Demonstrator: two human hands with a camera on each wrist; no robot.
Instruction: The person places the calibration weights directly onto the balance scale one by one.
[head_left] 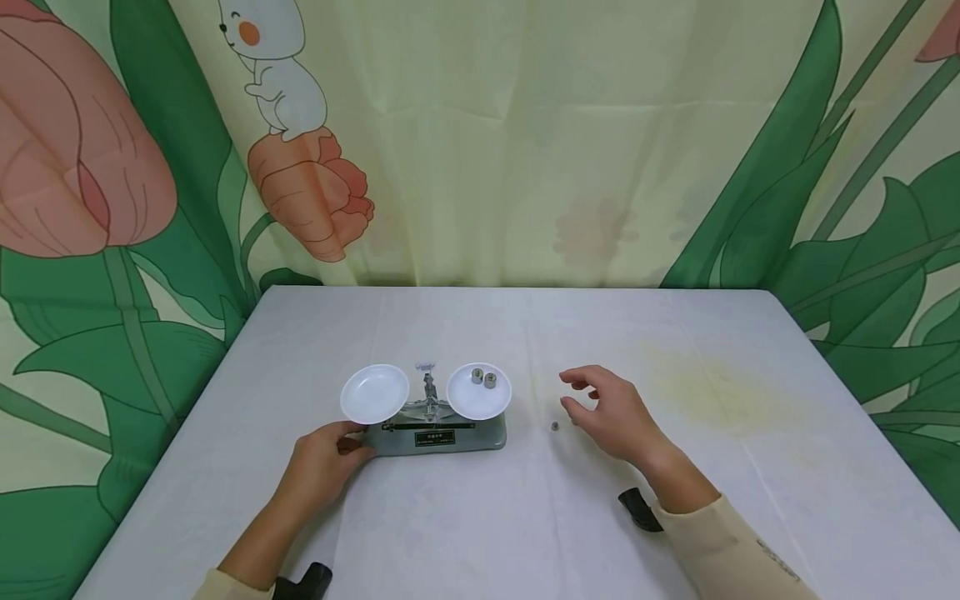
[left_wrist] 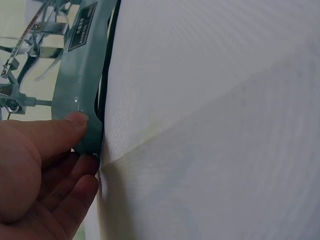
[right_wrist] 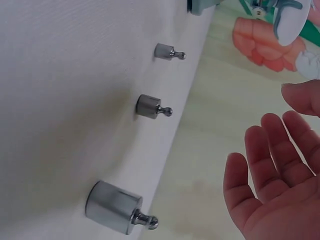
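A small two-pan balance scale (head_left: 438,443) with a grey-green base stands on the table. My left hand (head_left: 324,467) holds its left end; in the left wrist view the thumb (left_wrist: 75,125) lies on the base's front face and the other fingers bend round the end. The left pan (head_left: 375,394) is bare, while two metal weights (head_left: 483,378) sit on the right pan (head_left: 480,407). My right hand (head_left: 618,417) hovers right of the scale, fingers loosely bent, holding nothing. Three knobbed metal weights of differing size, the largest (right_wrist: 114,207) nearest the camera, stand upright beneath it in the right wrist view.
A white cloth covers the table (head_left: 450,533). One small weight (head_left: 555,426) shows between the scale and my right hand. Behind the table hangs a curtain (head_left: 510,167) printed with flowers, leaves and a rabbit.
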